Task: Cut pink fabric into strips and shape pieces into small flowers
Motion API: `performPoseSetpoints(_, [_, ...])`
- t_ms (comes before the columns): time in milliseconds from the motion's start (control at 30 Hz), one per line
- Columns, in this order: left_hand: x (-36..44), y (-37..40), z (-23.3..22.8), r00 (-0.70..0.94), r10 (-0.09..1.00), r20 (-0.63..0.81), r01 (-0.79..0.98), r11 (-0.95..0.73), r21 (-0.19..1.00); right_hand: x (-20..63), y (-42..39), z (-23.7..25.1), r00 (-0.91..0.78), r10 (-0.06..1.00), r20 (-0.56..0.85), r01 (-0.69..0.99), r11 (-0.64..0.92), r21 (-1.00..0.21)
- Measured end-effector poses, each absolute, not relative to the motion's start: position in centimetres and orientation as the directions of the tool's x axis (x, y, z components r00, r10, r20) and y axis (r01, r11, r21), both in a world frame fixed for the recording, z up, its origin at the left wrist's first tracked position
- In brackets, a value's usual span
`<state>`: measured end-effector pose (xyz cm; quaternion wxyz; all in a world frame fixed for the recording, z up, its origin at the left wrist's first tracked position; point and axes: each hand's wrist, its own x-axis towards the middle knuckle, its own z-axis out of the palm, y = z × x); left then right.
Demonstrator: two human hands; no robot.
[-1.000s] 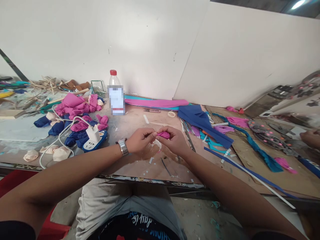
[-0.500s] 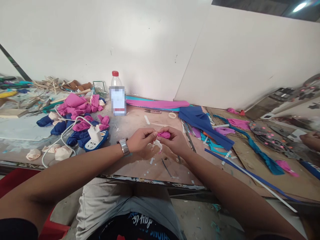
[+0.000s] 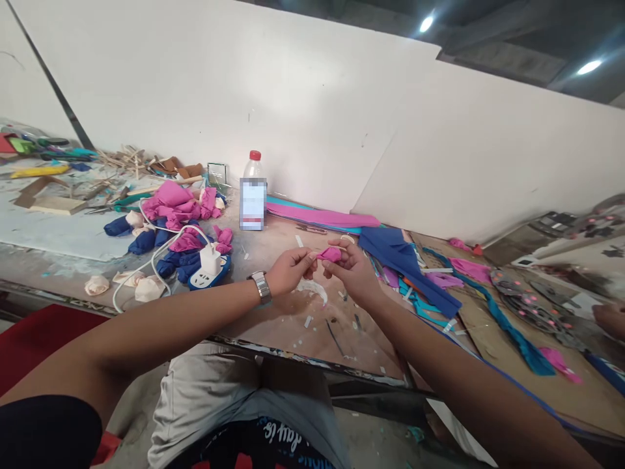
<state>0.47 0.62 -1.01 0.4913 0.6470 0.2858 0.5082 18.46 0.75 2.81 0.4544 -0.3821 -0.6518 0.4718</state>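
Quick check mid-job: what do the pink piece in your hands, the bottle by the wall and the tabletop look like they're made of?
Pink piece: soft matte fabric or foam sheet, since it bunches between the left hand and right hand; which one is unclear. Bottle: clear plastic by its look, with a red cap. Tabletop: probably plywood or board, brownish, worn and scuffed.

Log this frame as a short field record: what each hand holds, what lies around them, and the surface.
left hand: pinches one end of the pink fabric piece
right hand: grips its other end
wrist: metal watch on left arm
behind hands: plastic bottle, red cap
left side: pile of pink and blue fabric rolls; power strip with white charger
right side: blue fabric sheet
surface: wooden workbench, scattered scraps
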Motion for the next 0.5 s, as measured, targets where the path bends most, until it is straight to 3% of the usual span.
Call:
performPoseSetpoints(167, [0.4,1.4,-0.9,0.221,0.889,0.401,-0.275,-0.338,0.900,16.2,2.6,3.6,-0.314,0.913,0.259,0.049,0.288,-0.956])
performPoseSetpoints(333, [0.1,2.3,-0.8,0.111,0.938,0.329,-0.419,-0.255,0.871,14.5,5.4,6.1,-0.343,0.864,0.368,0.236,0.459,-0.856])
performPoseSetpoints(400, [0.2,2.6,-1.2,0.134,0.953,0.272,-0.429,-0.191,0.883,13.3,6.5,7.7,-0.324,0.845,0.426,0.239,0.508,-0.827])
performPoseSetpoints(500, [0.7,2.6,-2.3,0.295,0.939,0.177,-0.281,-0.092,0.955,10.0,8.1,9.4,-0.398,0.819,0.413,0.205,0.518,-0.830])
